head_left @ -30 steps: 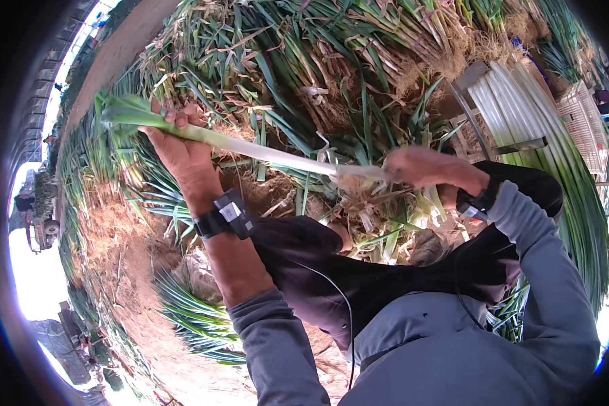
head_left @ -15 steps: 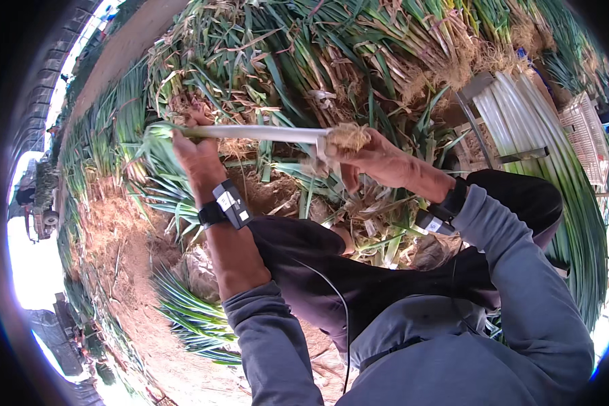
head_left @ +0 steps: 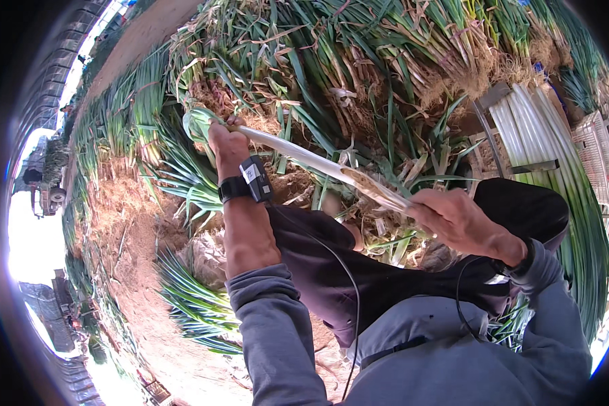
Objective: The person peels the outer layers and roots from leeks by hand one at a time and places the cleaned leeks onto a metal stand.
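Left hand (head_left: pixel 227 142): fingers clamped on the leek (head_left: pixel 298 152), green end; right hand (head_left: pixel 453 220): fingers together on a pale strip (head_left: pixel 384 193) at the opposite end. The leek slants over leaf scraps (head_left: pixel 387 227), white stalks (head_left: pixel 521 125) stacked to the right.

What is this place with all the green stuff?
It looks like a spot for harvested vegetables, perhaps at a farm: heaps of rooty green stalks lie on bare earth, and a bundle of white-stemmed stalks sits near a pale crate.
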Tool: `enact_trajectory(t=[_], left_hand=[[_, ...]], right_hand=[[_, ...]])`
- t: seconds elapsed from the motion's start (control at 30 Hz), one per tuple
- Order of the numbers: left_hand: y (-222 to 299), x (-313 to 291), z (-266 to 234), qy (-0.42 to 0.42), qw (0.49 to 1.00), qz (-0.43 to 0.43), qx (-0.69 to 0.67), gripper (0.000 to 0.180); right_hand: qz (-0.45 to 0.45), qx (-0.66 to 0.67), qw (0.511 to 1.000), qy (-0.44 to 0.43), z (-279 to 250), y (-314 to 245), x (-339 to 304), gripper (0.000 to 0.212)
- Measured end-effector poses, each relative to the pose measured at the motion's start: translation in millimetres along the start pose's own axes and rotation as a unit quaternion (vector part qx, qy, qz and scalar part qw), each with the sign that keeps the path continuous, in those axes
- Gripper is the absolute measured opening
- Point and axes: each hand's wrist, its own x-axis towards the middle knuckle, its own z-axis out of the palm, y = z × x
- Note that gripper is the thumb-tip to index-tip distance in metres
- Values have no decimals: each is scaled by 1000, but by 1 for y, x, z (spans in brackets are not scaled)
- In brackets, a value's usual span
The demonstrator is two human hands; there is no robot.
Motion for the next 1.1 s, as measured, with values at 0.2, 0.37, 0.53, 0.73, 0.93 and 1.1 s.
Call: enact_trajectory(t=[0.2,0.37,0.53,0.73,0.93,1.1], left_hand=[[-38,-16,43,66,997,14,-44,19],[9,-12,20,178,975,131,21,27],[12,0,7,47,911,311,266,26],[7,-40,60,-129,957,236,106,26],[10,-57,86,-230,969,81,-34,25],[-27,-99,126,-253,966,42,-26,29]], right_hand=[[65,-39,996,36,-18,-25,-48,12],[208,10,971,120,-68,-34,-87,18],[111,147,946,266,-77,23,10,29],[25,-367,928,-55,-12,141,58,36],[80,29,992,90,-29,57,134,32],[-143,-53,975,159,-17,19,196,30]])
